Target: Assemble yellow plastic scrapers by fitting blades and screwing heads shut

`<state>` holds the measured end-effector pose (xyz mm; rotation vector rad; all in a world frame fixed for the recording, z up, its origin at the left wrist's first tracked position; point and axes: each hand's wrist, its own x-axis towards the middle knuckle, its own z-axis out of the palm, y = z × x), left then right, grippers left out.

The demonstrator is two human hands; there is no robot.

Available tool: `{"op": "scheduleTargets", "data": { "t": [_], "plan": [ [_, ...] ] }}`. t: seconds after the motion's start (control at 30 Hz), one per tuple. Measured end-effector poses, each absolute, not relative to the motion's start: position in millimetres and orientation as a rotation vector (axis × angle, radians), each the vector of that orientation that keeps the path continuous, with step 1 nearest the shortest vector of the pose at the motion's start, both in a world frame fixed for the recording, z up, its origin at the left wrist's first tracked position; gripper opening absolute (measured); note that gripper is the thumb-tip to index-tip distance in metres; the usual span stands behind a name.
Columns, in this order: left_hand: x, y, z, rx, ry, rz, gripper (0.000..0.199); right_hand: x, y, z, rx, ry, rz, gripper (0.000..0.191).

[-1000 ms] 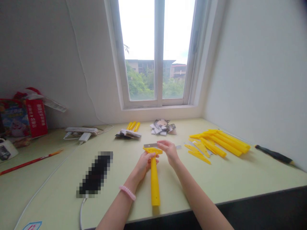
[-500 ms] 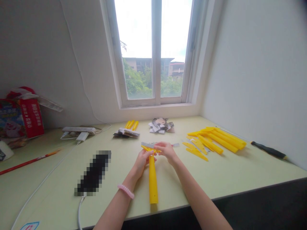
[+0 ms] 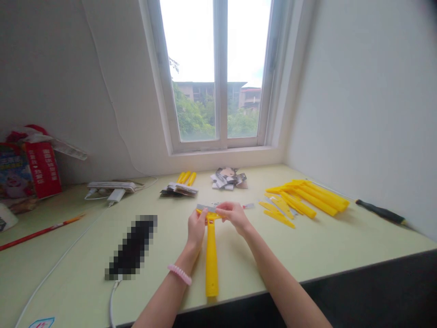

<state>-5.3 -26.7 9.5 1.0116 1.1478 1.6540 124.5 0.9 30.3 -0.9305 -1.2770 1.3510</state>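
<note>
Yellow scraper (image 3: 211,269) points its handle toward me; left hand (image 3: 196,230) grasps its neck, right hand (image 3: 234,216) pinches the blade (image 3: 205,208).
</note>
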Motion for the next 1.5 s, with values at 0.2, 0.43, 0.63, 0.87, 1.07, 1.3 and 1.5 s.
{"op": "scheduleTargets", "data": {
  "t": [0.2,0.43,0.63,0.87,1.07,1.3,1.5],
  "plan": [
    [-6.6,-25.1,10.8,0.951,1.125,1.702,0.022,122.6,-2.4,31.2,-0.953,-1.188,1.565,0.020],
    [-10.7,-21.5,7.1,0.935,1.144,1.751,0.023,125.3,-1.1,30.9,-1.036,-1.284,1.606,0.009],
    [-8.9,-21.4,7.4,0.930,1.149,1.748,0.022,122.9,-0.7,28.9,-1.008,-1.293,1.539,0.008],
    [-3.9,-27.1,14.9,0.858,1.066,1.616,0.028,122.8,1.5,25.8,-1.021,-1.294,1.461,0.011],
    [-3.6,-28.7,16.6,0.884,1.096,1.599,0.026,121.9,0.3,27.3,-1.027,-1.300,1.458,0.010],
    [-6.4,-26.2,13.5,0.904,1.086,1.628,0.026,120.5,-2.3,28.6,-1.060,-1.324,1.505,0.007],
    [-7.9,-25.1,14.8,0.858,1.139,1.672,0.025,119.3,-0.4,28.5,-1.094,-1.333,1.439,0.017]
  ]
}}
